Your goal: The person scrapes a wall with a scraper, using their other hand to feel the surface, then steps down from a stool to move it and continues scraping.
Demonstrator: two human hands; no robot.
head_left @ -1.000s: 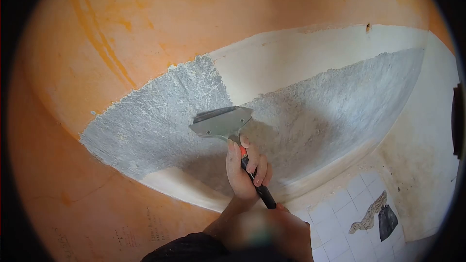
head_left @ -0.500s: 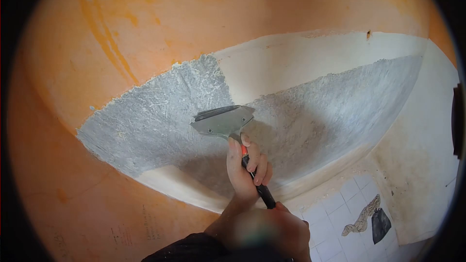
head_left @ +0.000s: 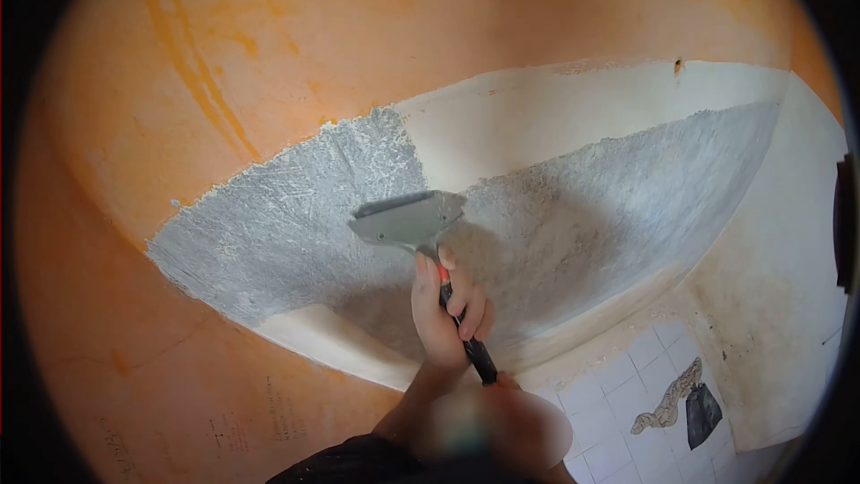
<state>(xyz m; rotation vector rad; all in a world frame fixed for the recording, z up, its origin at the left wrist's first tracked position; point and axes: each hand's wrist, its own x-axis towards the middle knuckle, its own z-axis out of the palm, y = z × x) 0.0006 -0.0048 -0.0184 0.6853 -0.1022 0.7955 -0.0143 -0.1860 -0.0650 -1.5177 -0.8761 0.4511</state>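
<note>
A long-handled scraper (head_left: 410,220) with a wide grey-green head and a black handle lies against the wall, or very close to it. Its blade edge is at the lower corner of the white painted patch (head_left: 528,121), where it meets rough grey bared plaster (head_left: 287,215). My left hand (head_left: 445,314) is closed around the upper handle, thumb along the left side and fingers wrapped on the right. Lower down, my right hand (head_left: 528,426) is at the handle's end, partly blurred; its fingers are mostly hidden, though it appears closed on the handle.
Orange painted wall (head_left: 358,27) surrounds the grey and white area. At lower right are white tiles (head_left: 627,394), with a black object (head_left: 703,417) beside a patterned, snake-like shape (head_left: 667,399). A small hole (head_left: 678,65) marks the upper wall. A dark edge (head_left: 844,224) stands at far right.
The scraper head and both hands have shifted slightly left, the head also a little upward. The grip looks the same, and the paint edges show no clear difference.
</note>
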